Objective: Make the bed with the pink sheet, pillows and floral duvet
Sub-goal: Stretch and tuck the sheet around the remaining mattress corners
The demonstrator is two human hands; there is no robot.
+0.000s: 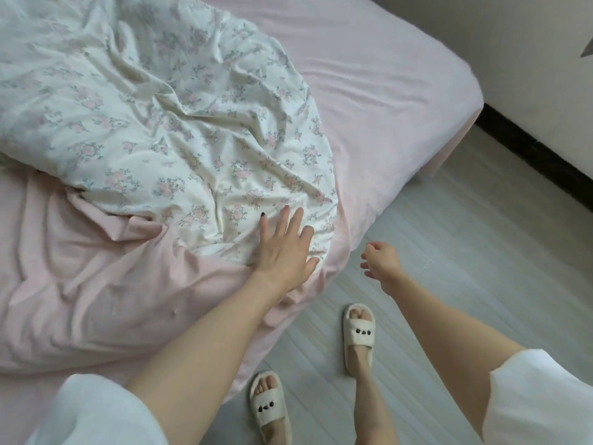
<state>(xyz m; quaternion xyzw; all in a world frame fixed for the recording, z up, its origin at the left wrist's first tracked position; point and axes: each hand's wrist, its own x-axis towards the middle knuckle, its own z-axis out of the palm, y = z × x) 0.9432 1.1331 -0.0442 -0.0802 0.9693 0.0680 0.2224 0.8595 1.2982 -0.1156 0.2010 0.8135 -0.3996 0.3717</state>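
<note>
Head view showed my left hand (pixel 284 248) spread flat on the crumpled floral duvet (pixel 154 123) heaped on the pink sheet (pixel 369 91), right hand (pixel 380 263) loosely curled, empty over the floor; soft, light, floppy, best pinched at its near edge.

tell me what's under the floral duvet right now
The floral duvet lies crumpled on the pink sheet, which shows all around it. The left hand rests open on its near edge. Whether pillows or anything else lie beneath it is hidden.
</note>
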